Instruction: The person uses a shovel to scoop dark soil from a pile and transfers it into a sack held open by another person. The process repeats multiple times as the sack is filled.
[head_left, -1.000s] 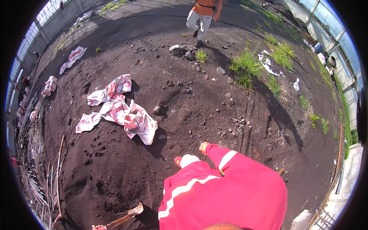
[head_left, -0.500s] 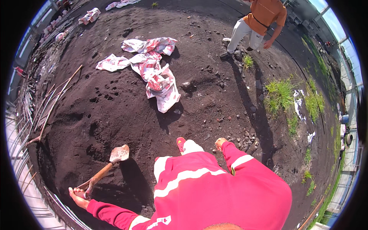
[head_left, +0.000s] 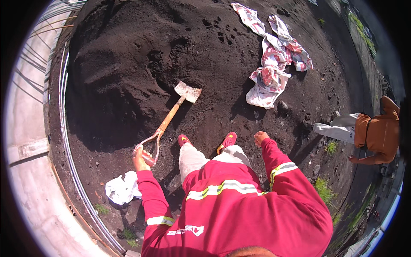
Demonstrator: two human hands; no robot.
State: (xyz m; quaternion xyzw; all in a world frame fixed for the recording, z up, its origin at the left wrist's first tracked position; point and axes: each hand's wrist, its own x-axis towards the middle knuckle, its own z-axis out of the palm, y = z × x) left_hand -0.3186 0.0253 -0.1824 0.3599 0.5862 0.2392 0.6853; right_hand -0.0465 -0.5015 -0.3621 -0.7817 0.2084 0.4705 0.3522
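My left hand (head_left: 142,158) is closed around the D-shaped grip of a shovel (head_left: 170,116). The shovel has a wooden shaft and a pale, dirt-caked blade, which points away from me at the foot of a mound of dark soil (head_left: 124,77). Whether the blade touches the soil I cannot tell. My right hand (head_left: 260,138) hangs to the right of my feet with its fingers curled in. If anything is inside those fingers, it is hidden. Both my red shoes stand on the dark ground.
Crumpled white and red sacks (head_left: 270,64) lie ahead on the right. A white sack (head_left: 122,188) sits left of me, beside long metal pipes (head_left: 70,171) and a concrete strip (head_left: 38,184). A person in an orange shirt (head_left: 379,132) stands at the right, near grass tufts (head_left: 325,191).
My view has swung to the left, so the sacks and the other person now appear farther right. The shovel stays in my left hand. The white sack by the pipes has come into view.
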